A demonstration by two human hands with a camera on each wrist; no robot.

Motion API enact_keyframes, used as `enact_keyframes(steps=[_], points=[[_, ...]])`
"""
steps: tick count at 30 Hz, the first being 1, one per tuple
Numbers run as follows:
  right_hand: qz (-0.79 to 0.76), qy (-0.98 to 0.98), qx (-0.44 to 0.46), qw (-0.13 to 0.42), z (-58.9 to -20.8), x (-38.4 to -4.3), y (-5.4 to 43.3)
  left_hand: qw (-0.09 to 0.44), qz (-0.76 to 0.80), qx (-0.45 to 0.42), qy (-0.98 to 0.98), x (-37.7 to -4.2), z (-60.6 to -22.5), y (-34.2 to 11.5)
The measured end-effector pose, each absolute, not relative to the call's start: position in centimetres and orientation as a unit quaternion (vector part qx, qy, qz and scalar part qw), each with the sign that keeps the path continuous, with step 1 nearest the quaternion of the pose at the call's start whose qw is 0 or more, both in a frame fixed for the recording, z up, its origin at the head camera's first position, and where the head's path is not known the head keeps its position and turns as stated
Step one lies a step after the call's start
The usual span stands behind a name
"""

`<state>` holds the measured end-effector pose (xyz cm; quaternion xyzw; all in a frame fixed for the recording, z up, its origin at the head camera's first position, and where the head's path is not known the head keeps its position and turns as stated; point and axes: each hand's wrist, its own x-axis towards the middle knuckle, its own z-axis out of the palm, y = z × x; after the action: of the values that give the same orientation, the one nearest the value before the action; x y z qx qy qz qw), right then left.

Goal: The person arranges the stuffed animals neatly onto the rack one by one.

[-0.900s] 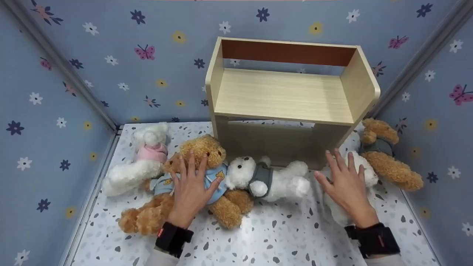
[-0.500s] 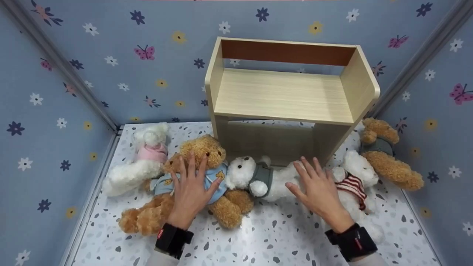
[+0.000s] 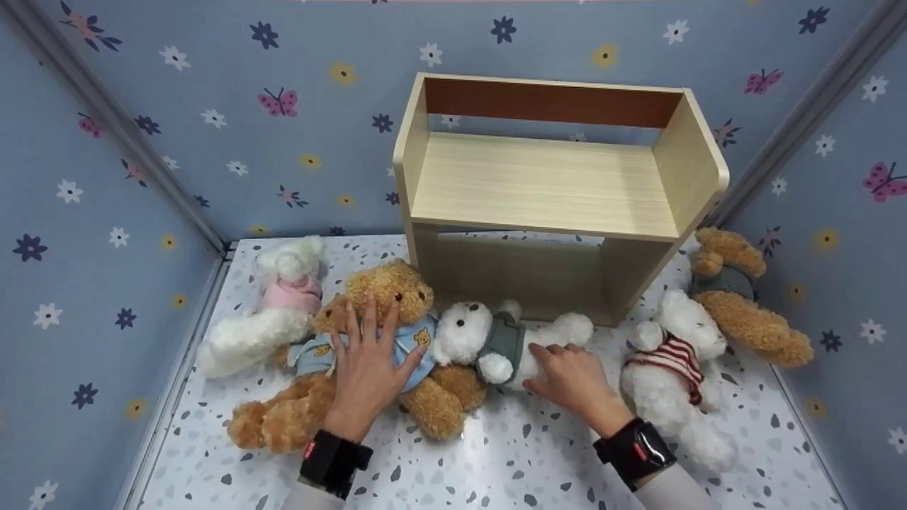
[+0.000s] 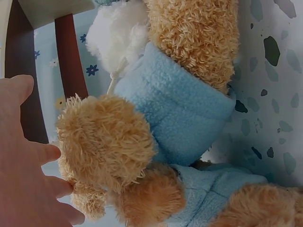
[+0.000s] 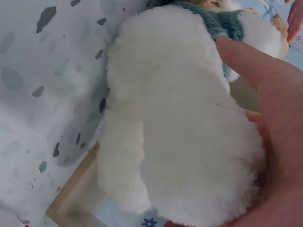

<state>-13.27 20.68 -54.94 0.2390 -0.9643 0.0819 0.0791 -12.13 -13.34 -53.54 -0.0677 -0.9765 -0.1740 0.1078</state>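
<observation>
My right hand (image 3: 575, 381) grips the lower body of a white teddy bear (image 3: 464, 329) in a grey-green knitted vest, lying on its back before the shelf. In the right wrist view the thumb lies along one side of the bear's white fur (image 5: 184, 118), and the other fingers are mostly hidden behind it. My left hand (image 3: 366, 368) is spread, fingers straight, over two brown teddy bears in light blue hoodies: a larger bear (image 3: 393, 287) and a smaller bear (image 3: 283, 414) beside it. Whether it touches them I cannot tell.
A pale wooden two-tier shelf (image 3: 545, 180) stands at the back. At left lies a white teddy in pink (image 3: 290, 290). On the right are a white teddy in a red-striped top (image 3: 673, 361) and a brown teddy in a dark vest (image 3: 730, 283). Flowered walls (image 3: 340, 127) enclose the speckled tabletop (image 3: 510, 467).
My right hand has moved left, from over the striped-top teddy to the white teddy in the vest, and its fingers have curled onto it. The left hand has stayed put.
</observation>
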Motion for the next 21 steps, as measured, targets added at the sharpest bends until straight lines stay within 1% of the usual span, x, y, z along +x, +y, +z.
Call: enact_keyframes(steps=[4, 10, 13, 18, 20, 21], points=[[0.086, -0.971, 0.219, 0.050, -55.7, -13.5, 20.1, 0.101, -0.176, -0.064, -0.977, -12.0, -53.6, -13.3], [0.091, -0.968, 0.220, 0.074, -56.6, -13.4, 20.2, 0.106, -0.177, -0.064, -0.976, -12.0, -53.7, -13.3], [0.112, -0.966, 0.219, 0.083, -56.8, -13.0, 20.5, 0.142, -0.183, -0.077, -0.970, -11.9, -53.7, -13.2], [0.149, -0.961, 0.211, 0.102, -56.8, -12.2, 21.0, 0.253, -0.219, -0.138, -0.932, -11.8, -54.2, -12.4], [0.157, -0.960, 0.204, 0.108, -56.8, -11.9, 21.0, 0.270, -0.245, -0.158, -0.918, -11.5, -54.5, -11.8], [0.160, -0.960, 0.202, 0.112, -56.7, -11.8, 21.0, 0.267, -0.259, -0.162, -0.914, -11.3, -54.7, -11.4]])
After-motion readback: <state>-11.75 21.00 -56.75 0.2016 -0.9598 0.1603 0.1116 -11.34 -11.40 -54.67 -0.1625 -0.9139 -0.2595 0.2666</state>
